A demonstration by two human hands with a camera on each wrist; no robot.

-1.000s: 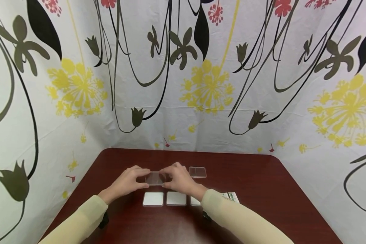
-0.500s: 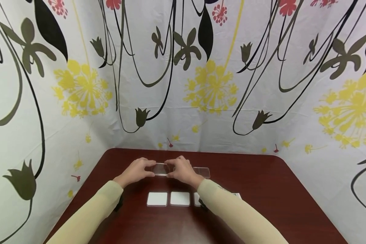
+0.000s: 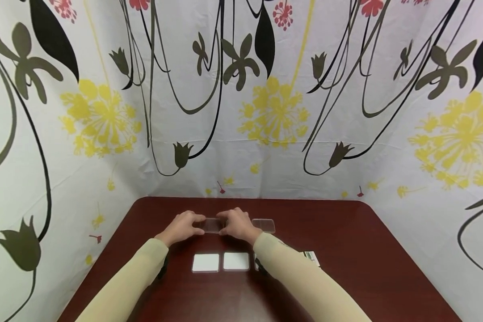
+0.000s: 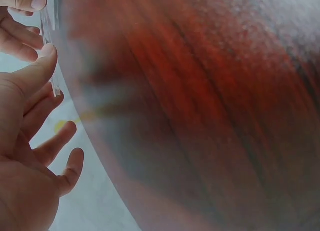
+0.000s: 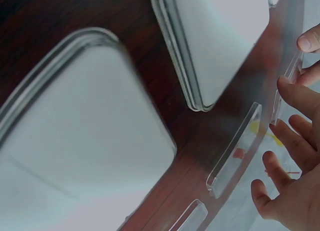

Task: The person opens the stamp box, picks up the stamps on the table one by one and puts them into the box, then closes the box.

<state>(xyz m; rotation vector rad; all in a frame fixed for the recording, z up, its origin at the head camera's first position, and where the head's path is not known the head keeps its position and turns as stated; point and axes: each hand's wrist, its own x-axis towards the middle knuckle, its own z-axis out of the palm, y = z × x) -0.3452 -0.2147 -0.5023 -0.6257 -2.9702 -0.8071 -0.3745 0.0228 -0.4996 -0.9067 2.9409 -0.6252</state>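
A clear, shallow rectangular plastic lid [image 3: 212, 226] lies low over the far part of the dark red table, between both hands. At its left end, my left hand [image 3: 183, 228] pinches it between thumb and fingers; the left wrist view shows the thumb on the rim of the clear lid [image 4: 56, 86]. My right hand [image 3: 237, 224] pinches its right end, as seen in the right wrist view. Just right of that hand lies another clear lid [image 3: 263, 226]. Nearer stand white-filled clear cases, a left one [image 3: 206, 263] and a middle one [image 3: 236, 261]; the right sleeve partly covers a third.
A small printed paper or packet [image 3: 312, 258] lies right of the white cases, partly under the right sleeve. Behind the table [image 3: 325, 223] hangs a flower-patterned curtain [image 3: 241, 134]. The right wrist view shows a further clear lid [image 5: 190, 217] at its bottom.
Both hands have carried the clear lid away from the white cases, toward the far edge, and lowered it into line with the other clear lid. The view has shifted slightly.
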